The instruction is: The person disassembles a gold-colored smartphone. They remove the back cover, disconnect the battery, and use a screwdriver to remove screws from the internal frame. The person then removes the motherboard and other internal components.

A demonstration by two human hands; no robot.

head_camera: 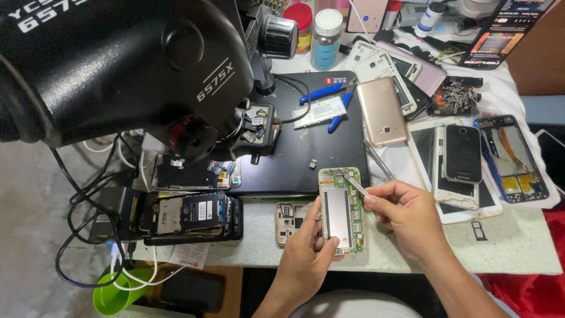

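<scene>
My left hand (306, 250) holds an opened phone (341, 207) by its lower left edge; its green circuit board and silver battery bay face up. My right hand (406, 218) pinches metal tweezers (355, 184) whose tip touches the upper part of the phone's board. Both hands hover over the near edge of the white workbench (518, 247). A gold phone frame (289, 221) lies just left of the held phone.
A large black microscope head (118, 65) fills the upper left. A black mat (329, 141) carries blue pliers (321, 94) and a gold back cover (381, 111). Stacked opened phones (191, 215) sit left, more phones (462, 156) right, bottles (325, 38) behind, and a green cup (115, 297) below.
</scene>
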